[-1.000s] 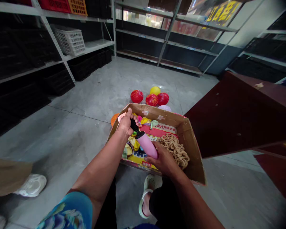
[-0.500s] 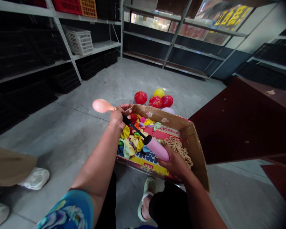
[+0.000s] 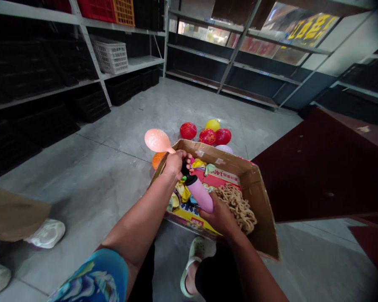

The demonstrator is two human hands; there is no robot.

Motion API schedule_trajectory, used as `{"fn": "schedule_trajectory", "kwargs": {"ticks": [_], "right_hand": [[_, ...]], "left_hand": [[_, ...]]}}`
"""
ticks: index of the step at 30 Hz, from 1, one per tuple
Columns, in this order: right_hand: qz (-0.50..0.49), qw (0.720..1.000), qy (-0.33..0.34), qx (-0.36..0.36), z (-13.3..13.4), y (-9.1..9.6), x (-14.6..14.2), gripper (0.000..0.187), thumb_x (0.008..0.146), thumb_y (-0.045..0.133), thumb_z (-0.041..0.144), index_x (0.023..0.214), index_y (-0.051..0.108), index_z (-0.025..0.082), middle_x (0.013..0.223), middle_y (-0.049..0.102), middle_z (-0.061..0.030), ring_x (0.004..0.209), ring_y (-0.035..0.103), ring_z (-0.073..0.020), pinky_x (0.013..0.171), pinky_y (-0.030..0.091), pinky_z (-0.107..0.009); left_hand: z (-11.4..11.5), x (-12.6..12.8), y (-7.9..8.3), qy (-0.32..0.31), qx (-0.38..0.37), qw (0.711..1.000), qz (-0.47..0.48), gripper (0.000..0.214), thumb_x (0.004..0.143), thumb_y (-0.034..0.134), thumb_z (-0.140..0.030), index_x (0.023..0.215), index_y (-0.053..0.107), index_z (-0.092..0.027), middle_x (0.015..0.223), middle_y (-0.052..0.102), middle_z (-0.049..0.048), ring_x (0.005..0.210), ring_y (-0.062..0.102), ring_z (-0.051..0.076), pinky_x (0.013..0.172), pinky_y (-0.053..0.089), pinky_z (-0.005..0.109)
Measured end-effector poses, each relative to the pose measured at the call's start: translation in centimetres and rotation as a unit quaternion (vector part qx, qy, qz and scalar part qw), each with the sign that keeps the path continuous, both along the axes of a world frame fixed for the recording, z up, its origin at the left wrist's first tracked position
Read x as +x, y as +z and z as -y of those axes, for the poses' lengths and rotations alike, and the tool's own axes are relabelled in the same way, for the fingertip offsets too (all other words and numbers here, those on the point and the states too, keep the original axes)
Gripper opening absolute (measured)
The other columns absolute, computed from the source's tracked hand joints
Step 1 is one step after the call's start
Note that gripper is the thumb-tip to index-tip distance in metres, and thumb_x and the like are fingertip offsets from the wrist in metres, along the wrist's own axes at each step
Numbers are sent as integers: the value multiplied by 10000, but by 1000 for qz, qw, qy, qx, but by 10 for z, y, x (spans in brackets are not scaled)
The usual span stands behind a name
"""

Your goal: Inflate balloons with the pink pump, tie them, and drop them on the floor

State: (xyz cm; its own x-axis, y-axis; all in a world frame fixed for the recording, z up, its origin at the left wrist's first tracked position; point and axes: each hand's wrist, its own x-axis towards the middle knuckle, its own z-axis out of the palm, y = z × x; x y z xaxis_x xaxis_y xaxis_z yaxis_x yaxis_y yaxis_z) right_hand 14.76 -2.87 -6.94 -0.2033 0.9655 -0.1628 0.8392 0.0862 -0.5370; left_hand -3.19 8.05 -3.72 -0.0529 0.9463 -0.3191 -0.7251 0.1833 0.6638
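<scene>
My left hand (image 3: 176,164) is closed around the black nozzle end of a hand balloon pump and the neck of a partly filled peach balloon (image 3: 157,140), which points up and left. The pump's pink barrel (image 3: 201,195) is gripped by my right hand (image 3: 219,214) at its lower end. Both hands are above an open cardboard box (image 3: 261,184). Inside it lie several limp balloons (image 3: 185,193) in mixed colours and a heap of beige rope-like strands (image 3: 239,205). My left fingers hide part of the nozzle.
Several blown-up balloons lie on the floor beyond the box, among them a red one (image 3: 188,130), a yellow one (image 3: 212,125) and an orange one (image 3: 157,159). Dark red panels (image 3: 290,176) stand at right. Shelves (image 3: 195,50) line the walls. Another person's shoe (image 3: 47,233) is at left.
The pump has shortened, its black rod now out of sight. My left hand and the peach balloon have moved right, towards the pink barrel, which shifted slightly up and left. An orange balloon has come into view.
</scene>
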Motion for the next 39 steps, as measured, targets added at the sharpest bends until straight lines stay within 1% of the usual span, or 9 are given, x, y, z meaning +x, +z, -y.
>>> {"fn": "schedule_trajectory", "kwargs": {"ticks": [3,7,14,17,20,25,33,36,39], "right_hand": [[7,1000,-11,-7,-1,2,-3,343,700,635,363,963,508,183,791,641,-49,641,550,-176,552,342,-244],[2,1000,-7,-6,-2,3,4,400,664,676,376,972,506,184,795,633,-35,660,551,-176,570,350,-246],[-17,999,45,-25,-4,-2,41,257,660,623,259,882,508,196,778,610,3,662,546,-153,583,361,-236],[-13,998,51,-42,-3,-4,54,256,658,605,235,897,525,193,788,619,3,674,550,-157,601,370,-245],[-10,997,57,-54,-1,-5,60,275,660,598,228,925,536,191,821,634,-8,694,556,-165,618,379,-254],[-15,997,59,-43,-3,-6,49,279,666,600,222,938,547,191,823,641,-16,691,563,-168,604,379,-250],[-41,997,59,-24,-10,1,16,292,678,611,244,955,545,177,811,633,-28,665,540,-154,581,368,-235],[-39,998,49,-18,-10,2,11,275,681,614,269,926,535,175,791,612,-24,656,526,-156,576,365,-244],[-52,997,48,-26,-10,3,13,269,686,613,279,920,524,180,772,589,-8,656,523,-154,590,377,-249]], "left_hand": [[2,4,0,-4,0,1000,-9,81,565,450,-86,593,430,-159,526,502,0,357,388,56,343,278,164],[1,-1,3,-1,7,1000,-11,122,553,429,-60,610,422,-168,547,515,2,358,396,66,337,281,175],[-10,-29,11,93,16,996,-11,147,549,424,-38,602,402,-174,567,520,10,375,403,75,344,298,191],[-12,-37,11,103,26,994,-10,145,547,426,-40,601,404,-174,575,524,14,390,416,81,352,303,193],[-12,-38,11,109,29,994,-11,147,547,422,-37,599,402,-173,558,513,9,387,408,78,357,302,190],[-8,-27,10,91,20,996,-5,139,560,426,-47,589,384,-176,505,452,-16,367,364,66,355,280,183],[4,0,4,13,1,1000,-16,117,528,426,-76,583,392,-173,485,457,-16,355,373,69,354,290,177],[7,7,3,1,0,1000,-19,96,542,432,-91,574,394,-173,481,466,-12,367,405,78,380,337,193],[7,6,6,-4,19,1000,-16,104,546,429,-80,579,399,-173,473,452,-24,360,399,73,398,359,200]]}}
